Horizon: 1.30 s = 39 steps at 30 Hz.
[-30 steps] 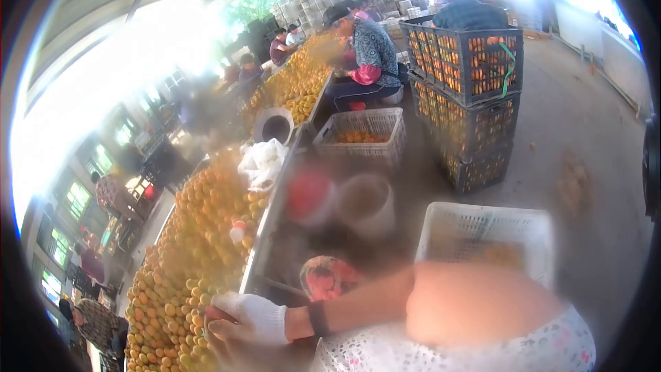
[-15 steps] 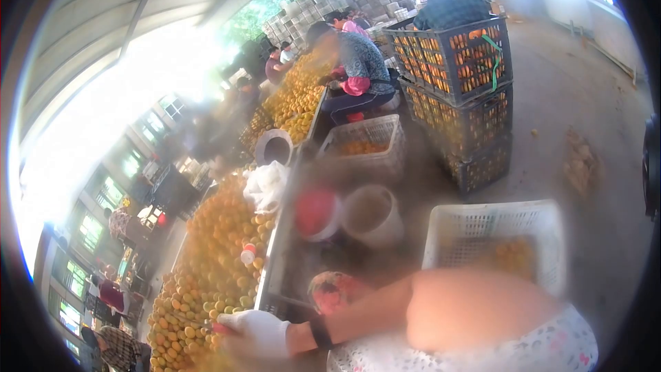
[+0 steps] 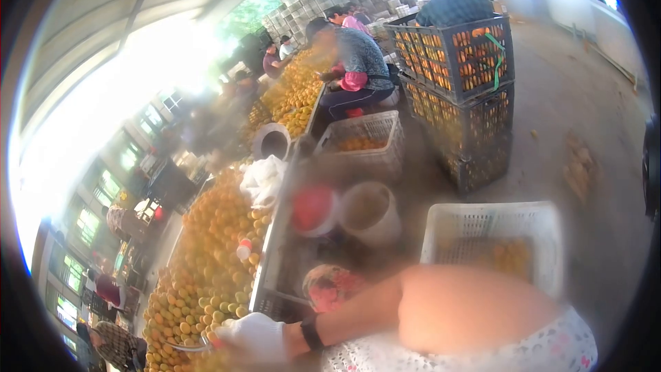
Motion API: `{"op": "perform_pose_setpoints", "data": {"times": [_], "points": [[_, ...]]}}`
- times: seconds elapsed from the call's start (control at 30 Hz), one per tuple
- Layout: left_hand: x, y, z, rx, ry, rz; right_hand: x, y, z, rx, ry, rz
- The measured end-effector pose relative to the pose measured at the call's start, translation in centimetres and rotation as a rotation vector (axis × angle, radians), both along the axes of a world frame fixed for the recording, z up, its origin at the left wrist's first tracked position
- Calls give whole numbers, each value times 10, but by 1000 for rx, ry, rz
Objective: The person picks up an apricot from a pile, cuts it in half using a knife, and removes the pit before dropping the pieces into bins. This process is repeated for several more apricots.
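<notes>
My right hand (image 3: 256, 337), in a white glove with a black band (image 3: 311, 334) at the wrist, reaches from the right over a heap of small yellow-orange fruit (image 3: 200, 296) that looks like apricots. Its fingers are closed round a red-handled tool. A thin, curved, metal-looking part (image 3: 189, 347) sticks out to the left, low over the fruit. Blur hides the tool's exact kind. Farther up the heap lie a small red-and-white container (image 3: 244, 249) and a crumpled white bag (image 3: 263, 180). My left hand is out of view.
Right of the trough edge (image 3: 260, 282) stand a red-topped bucket (image 3: 313, 210), a pale bucket (image 3: 370, 215) and white crates (image 3: 492, 234) holding fruit. Dark crates (image 3: 451, 62) of fruit are stacked beyond. A co-worker (image 3: 361, 62) sits by the trough; others are farther off.
My right hand has shifted slightly left and down with the tool, whose curved metal part now shows more clearly. The view has moved a little; the crates and buckets stay put.
</notes>
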State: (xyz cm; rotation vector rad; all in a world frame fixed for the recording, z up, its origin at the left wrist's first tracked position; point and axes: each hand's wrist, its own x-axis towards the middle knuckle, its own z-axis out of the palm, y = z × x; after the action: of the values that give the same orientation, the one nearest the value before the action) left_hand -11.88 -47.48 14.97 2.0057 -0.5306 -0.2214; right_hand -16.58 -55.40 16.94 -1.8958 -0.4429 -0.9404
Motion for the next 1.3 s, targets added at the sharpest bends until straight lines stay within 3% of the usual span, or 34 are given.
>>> {"op": "perform_pose_setpoints", "data": {"times": [0.27,0.33,0.47,0.53,0.57,0.6,0.63,0.67,0.7,0.73,0.8,0.87,1.0,1.13,1.23,1.3], "points": [[14,-40,-33,-458,236,-173,-4,-1,-6,-177,-177,44],[13,-35,-40,-583,288,-170,-10,-4,-6,-387,-237,153],[-2,28,-61,-897,341,6,-25,-18,0,-344,-169,185],[-19,59,-48,-1088,308,114,-18,-15,-4,-227,-269,204],[-19,70,-28,-1039,611,12,-13,-16,-8,-234,-247,183],[-4,97,-50,-1147,744,-247,-5,-13,-12,-237,-211,151],[-24,72,-20,-1194,688,155,11,-5,-20,-199,-177,88],[-22,77,-18,-981,477,109,25,2,-30,-162,-126,13],[-17,84,-29,-1023,450,202,23,3,-26,225,130,263],[-21,84,-21,-1166,670,291,16,2,-15,627,400,473],[-14,95,-25,-724,264,10,11,-10,9,533,535,553],[-34,86,-6,-482,84,105,18,0,-2,524,543,563],[-26,85,-18,-602,162,123,35,15,-28,405,395,544],[-25,97,-9,-653,206,106,39,20,-25,496,531,579],[-19,103,-19,-531,-11,57,40,19,-16,625,795,642],[-10,107,-26,-489,10,87,49,17,-19,775,1092,683]]}}
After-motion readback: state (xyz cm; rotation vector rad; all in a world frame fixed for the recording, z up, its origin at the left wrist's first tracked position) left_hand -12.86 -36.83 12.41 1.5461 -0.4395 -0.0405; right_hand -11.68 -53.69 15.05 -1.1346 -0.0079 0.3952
